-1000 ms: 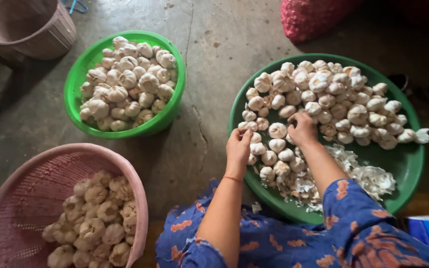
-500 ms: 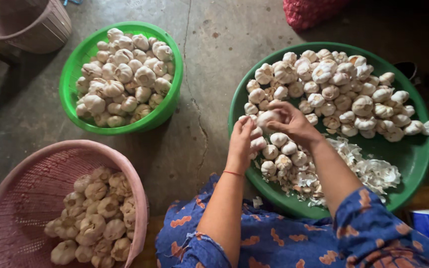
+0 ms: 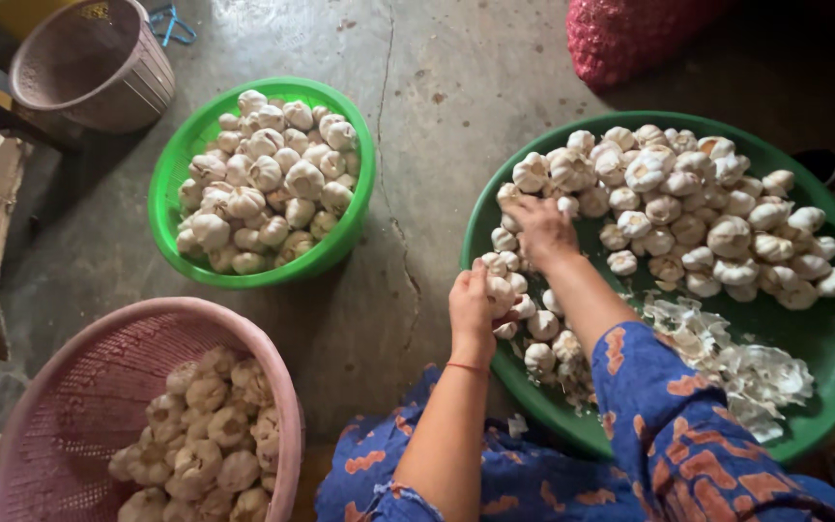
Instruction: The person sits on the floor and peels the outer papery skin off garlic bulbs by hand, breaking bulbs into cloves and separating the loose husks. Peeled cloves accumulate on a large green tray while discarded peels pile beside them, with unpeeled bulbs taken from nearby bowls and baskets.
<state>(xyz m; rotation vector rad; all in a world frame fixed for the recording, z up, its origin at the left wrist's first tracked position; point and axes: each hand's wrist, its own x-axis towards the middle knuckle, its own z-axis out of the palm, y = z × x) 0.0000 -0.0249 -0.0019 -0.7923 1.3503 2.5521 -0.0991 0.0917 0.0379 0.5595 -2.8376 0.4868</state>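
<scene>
Big green basin (image 3: pixel 828 338) on the concrete floor (image 3: pixel 437 116) is the landmark. Left hand (image 3: pixel 475 307) sits over its near-left rim, fingers curled shut around a garlic bulb (image 3: pixel 501 290). Right hand (image 3: pixel 543 230) is just inside the basin's left edge, fingers bent down onto the garlic heap (image 3: pixel 688 208); whether it actually grips a bulb, cannot tell. Heap fills the basin's far half, loose bulbs trail down the left side, papery peel (image 3: pixel 746 362) lies near-right, bare green along the right rim. Left of the basin, across a cracked strip of bare floor, a small green bowl (image 3: pixel 171 184) is piled with garlic. Near-left of the basin, a pink basket (image 3: pixel 70 387) is part filled with bulbs. Far left, an empty pinkish bucket (image 3: pixel 99 63). Red mesh sack (image 3: pixel 630 34) sits beyond the basin's far rim. Blue patterned clothing (image 3: pixel 688 445) overlaps the near rim.
</scene>
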